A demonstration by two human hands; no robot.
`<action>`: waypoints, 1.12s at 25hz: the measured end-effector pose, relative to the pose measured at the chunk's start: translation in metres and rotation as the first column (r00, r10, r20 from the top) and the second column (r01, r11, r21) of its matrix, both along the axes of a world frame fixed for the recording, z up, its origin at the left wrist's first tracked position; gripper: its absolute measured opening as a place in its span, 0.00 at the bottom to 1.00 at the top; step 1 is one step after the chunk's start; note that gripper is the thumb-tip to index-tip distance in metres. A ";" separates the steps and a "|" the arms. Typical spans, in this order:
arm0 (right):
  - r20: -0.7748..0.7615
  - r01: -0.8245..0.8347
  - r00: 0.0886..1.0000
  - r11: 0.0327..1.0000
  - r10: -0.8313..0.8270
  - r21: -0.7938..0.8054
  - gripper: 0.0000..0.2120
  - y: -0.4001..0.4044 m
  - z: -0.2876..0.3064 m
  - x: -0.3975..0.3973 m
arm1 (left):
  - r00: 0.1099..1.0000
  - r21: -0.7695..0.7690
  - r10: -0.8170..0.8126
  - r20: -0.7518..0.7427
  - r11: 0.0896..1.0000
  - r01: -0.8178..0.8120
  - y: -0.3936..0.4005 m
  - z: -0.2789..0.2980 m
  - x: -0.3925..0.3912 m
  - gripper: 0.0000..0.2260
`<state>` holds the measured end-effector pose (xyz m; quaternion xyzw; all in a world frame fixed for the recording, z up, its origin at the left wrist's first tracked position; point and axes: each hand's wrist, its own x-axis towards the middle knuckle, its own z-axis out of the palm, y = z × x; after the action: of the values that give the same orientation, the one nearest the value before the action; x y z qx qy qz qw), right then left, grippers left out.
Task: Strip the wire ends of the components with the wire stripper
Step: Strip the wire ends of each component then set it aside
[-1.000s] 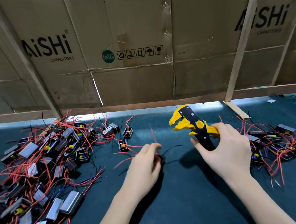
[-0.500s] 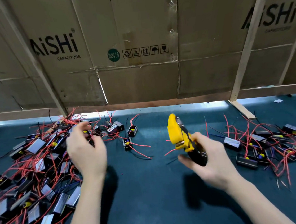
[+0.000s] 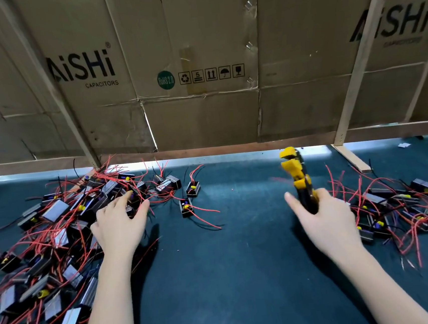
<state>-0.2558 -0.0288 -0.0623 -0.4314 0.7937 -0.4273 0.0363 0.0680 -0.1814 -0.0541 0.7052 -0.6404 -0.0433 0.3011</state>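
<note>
Wire stripper [image 3: 299, 179]: yellow/black, held upright above the mat, head up and blurred, right of centre. Right hand [image 3: 325, 219] grips its black handles, fingers curled round them, thumb out to the left.

Left hand [image 3: 121, 227] is over the left pile of components [image 3: 59, 244], index finger reaching fwd, thumb spread, fingers loosely bent. Fingertips are in among red wires and a black component; cannot tell whether they pinch anything.

Two single components [image 3: 186, 207] lie apart from the pile, nearer centre, red leads trailing right. Second, smaller pile [image 3: 400, 209] sits just right of the right hand.

All on a dark teal mat [image 3: 245, 276]. Behind: cardboard wall [image 3: 202, 110] printed "AiSHi CAPACITORS", wooden battens across it.
</note>
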 end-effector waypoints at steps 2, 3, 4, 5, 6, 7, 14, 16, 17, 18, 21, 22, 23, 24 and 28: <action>0.008 0.128 0.992 0.991 -0.129 0.030 0.26 0.003 0.002 -0.014 | 1.000 0.045 -0.012 0.011 0.999 0.012 -0.003 0.000 0.003 0.26; 0.044 0.142 0.989 0.990 -0.143 0.025 0.26 0.005 0.004 -0.019 | 1.000 0.059 -0.022 0.022 0.998 0.020 -0.003 0.000 0.002 0.27; 0.088 0.132 0.987 0.991 -0.132 0.006 0.26 0.005 0.006 -0.021 | 0.999 0.070 -0.030 0.019 0.997 0.029 -0.004 0.001 0.001 0.27; 0.126 0.110 0.986 0.994 -0.106 -0.027 0.26 0.005 0.007 -0.021 | 0.999 0.081 -0.035 -0.003 0.996 0.035 -0.005 0.003 0.001 0.27; 0.152 0.082 0.986 0.994 -0.071 -0.070 0.26 0.005 0.008 -0.019 | 0.999 0.090 -0.033 -0.042 0.995 0.037 -0.006 0.004 0.002 0.27; 0.168 0.055 0.985 0.992 -0.036 -0.111 0.26 0.004 0.009 -0.015 | 0.995 0.095 -0.025 -0.099 0.995 0.034 -0.008 0.006 0.004 0.27; 0.016 -0.040 0.999 0.978 0.044 -0.207 0.24 0.008 0.014 0.006 | 0.998 -0.077 0.041 0.049 0.996 -0.037 -0.010 0.000 -0.003 0.20; 0.000 -0.043 0.999 0.978 0.044 -0.204 0.24 0.008 0.013 0.006 | 0.991 -0.108 0.051 0.122 0.993 -0.038 -0.011 -0.005 -0.007 0.19; 0.006 -0.044 0.999 0.978 0.047 -0.206 0.24 0.008 0.013 0.005 | 0.991 -0.128 0.055 0.120 0.991 -0.039 -0.010 -0.007 -0.009 0.17; 0.015 -0.043 0.999 0.977 0.047 -0.211 0.24 0.007 0.013 0.005 | 0.994 -0.157 0.057 0.097 0.987 -0.041 -0.009 -0.008 -0.011 0.16; 0.035 -0.037 0.998 0.975 0.046 -0.218 0.23 0.008 0.013 0.003 | 0.999 -0.261 0.042 0.016 0.965 -0.037 -0.001 -0.009 -0.019 0.13; 0.039 -0.038 0.998 0.975 0.048 -0.217 0.23 0.008 0.013 0.003 | 0.999 -0.305 0.032 0.009 0.952 -0.027 0.003 -0.008 -0.021 0.14; 0.040 -0.040 0.998 0.976 0.049 -0.216 0.23 0.008 0.013 0.003 | 1.000 -0.367 0.003 0.002 0.930 -0.002 0.006 -0.004 -0.023 0.15; 0.043 -0.041 0.998 0.976 0.052 -0.215 0.23 0.008 0.013 0.003 | 0.998 -0.447 -0.053 -0.013 0.894 0.042 0.010 0.000 -0.025 0.15; 0.052 -0.049 0.997 0.977 0.061 -0.208 0.24 0.008 0.013 0.003 | 0.737 -0.562 -0.643 -0.209 0.696 0.448 0.042 0.019 -0.056 0.14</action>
<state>-0.2530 -0.0206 -0.0489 -0.4420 0.7313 -0.5187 0.0263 0.0119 -0.1398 -0.0347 0.3574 -0.7404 -0.1133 0.5579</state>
